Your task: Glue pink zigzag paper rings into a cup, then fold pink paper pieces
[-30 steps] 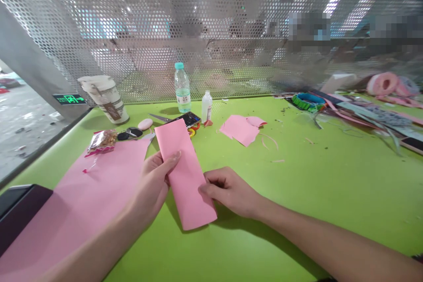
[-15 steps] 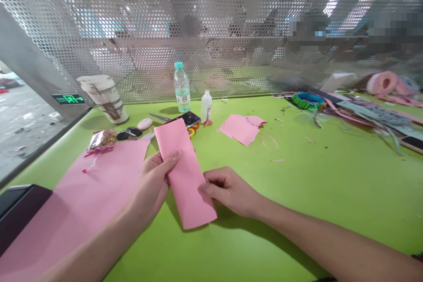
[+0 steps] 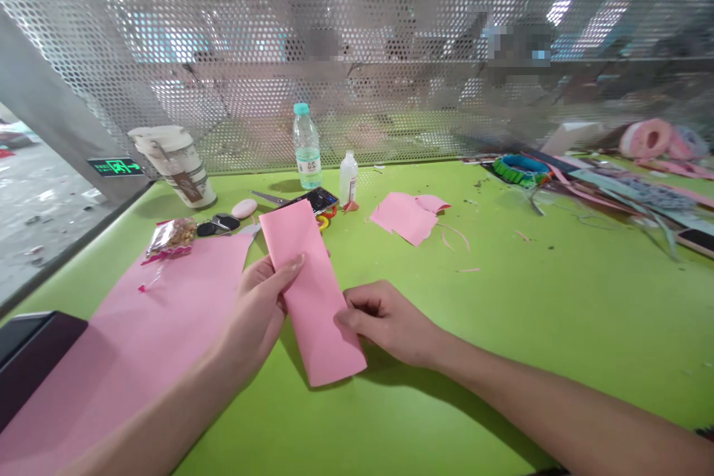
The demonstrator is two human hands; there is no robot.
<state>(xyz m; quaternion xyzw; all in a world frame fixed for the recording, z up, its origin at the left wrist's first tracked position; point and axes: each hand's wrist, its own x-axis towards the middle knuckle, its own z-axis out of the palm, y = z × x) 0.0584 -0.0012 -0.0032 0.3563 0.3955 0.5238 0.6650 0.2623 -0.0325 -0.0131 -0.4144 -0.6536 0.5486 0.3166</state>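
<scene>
A long piece of pink paper (image 3: 315,305) is held tilted above the green table. On its left edge my left hand (image 3: 266,290) is closed, thumb on the front face and fingers behind. My right hand (image 3: 384,323) pinches the lower right edge between thumb and curled fingers. A large pink sheet (image 3: 167,335) lies flat under my left forearm. Past the top of the held paper are scissors (image 3: 268,198) and a phone (image 3: 317,201), both partly covered by it. Pink paper scraps (image 3: 407,217) lie farther right.
Along the back stand a paper cup (image 3: 177,167), a water bottle (image 3: 306,149) and a small white bottle (image 3: 349,178), before a perforated metal screen (image 3: 390,89). A snack packet (image 3: 172,236) rests on the large sheet. Ribbons and a tape roll (image 3: 650,137) crowd the far right; a dark box (image 3: 39,357) sits at left.
</scene>
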